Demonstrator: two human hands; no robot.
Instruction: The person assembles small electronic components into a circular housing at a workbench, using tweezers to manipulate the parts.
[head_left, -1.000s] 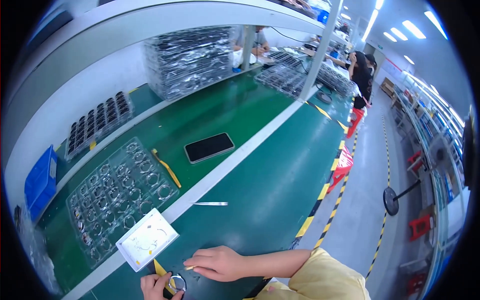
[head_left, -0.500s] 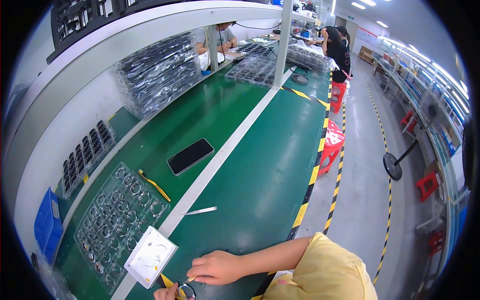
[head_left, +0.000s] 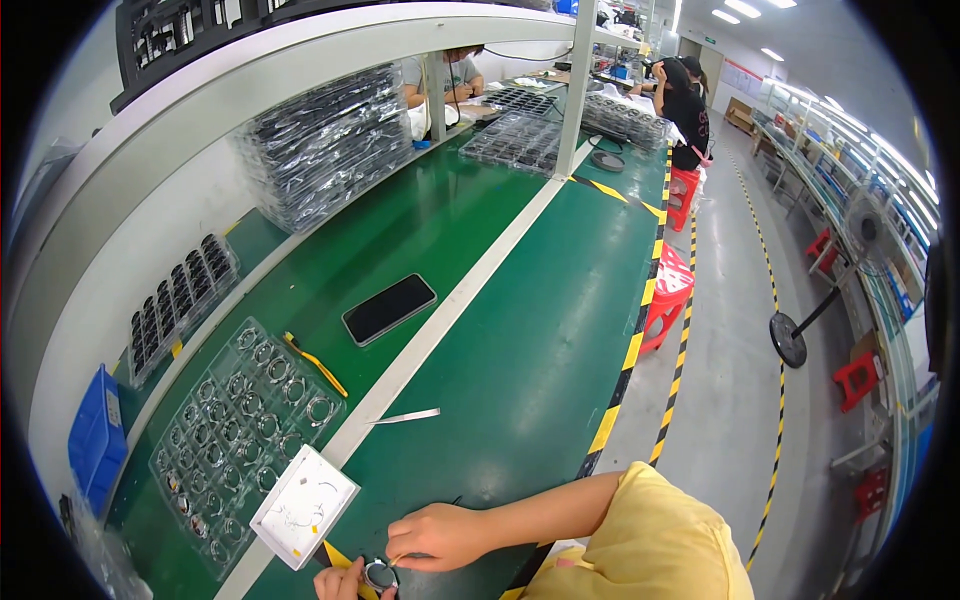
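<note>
Close to my body at the lower edge, my left hand (head_left: 338,581) grips a round metal ring (head_left: 379,575) by its left side. My right hand (head_left: 438,537) is closed in a pinch on a thin tan stick (head_left: 396,560), its tip at the ring's upper right edge. Just above the ring lies a white box lid (head_left: 340,492) holding small dark bits and a few yellow pieces. To its left, a clear plastic tray (head_left: 247,335) carries rows of similar metal rings. Metal tweezers (head_left: 408,416) rest on the green bench beyond my right hand.
A phone (head_left: 389,309) and a yellow-handled brush (head_left: 315,364) lie farther up the bench. A blue bin (head_left: 95,435) and a tray of black parts (head_left: 183,308) stand at left. Stacked trays (head_left: 320,150) sit under the shelf. Other people work at the far end; red stools (head_left: 668,300) line the aisle.
Both hands and the ring have shifted slightly right and up in the picture, as has the bench scene. The ring now shows more of its face, and the stick's tip sits at its edge.
</note>
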